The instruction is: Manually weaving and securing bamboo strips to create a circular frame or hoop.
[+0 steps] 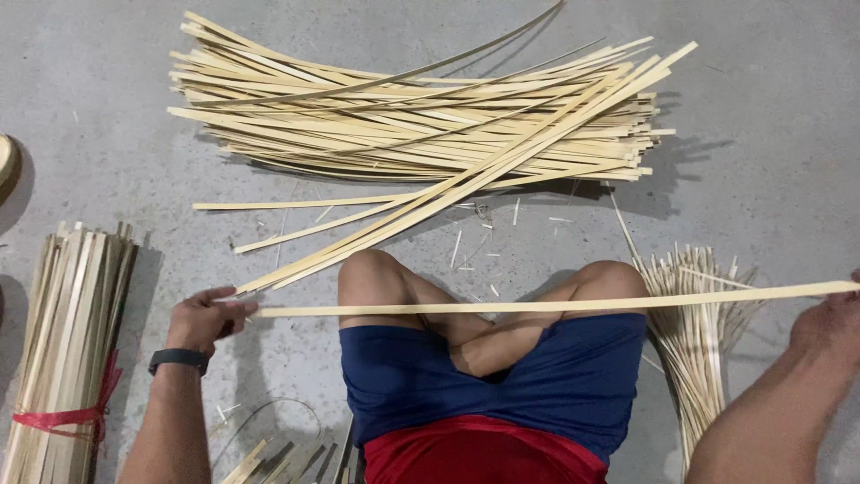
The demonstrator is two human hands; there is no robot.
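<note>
A long pale bamboo strip (555,304) stretches level across my knees, from left to right. My left hand (208,315), with a black band on its wrist, pinches the strip's left end. My right hand (831,324) holds the other end at the frame's right edge, where it is partly cut off. I sit cross-legged on a grey concrete floor in blue shorts (502,376).
A large loose pile of bamboo strips (412,116) lies ahead, with a few strips (376,229) slanting toward my left knee. A bundle tied with red band (63,358) sits at the left. Thin splints (694,332) fan out at the right. Offcuts (287,457) lie by my hip.
</note>
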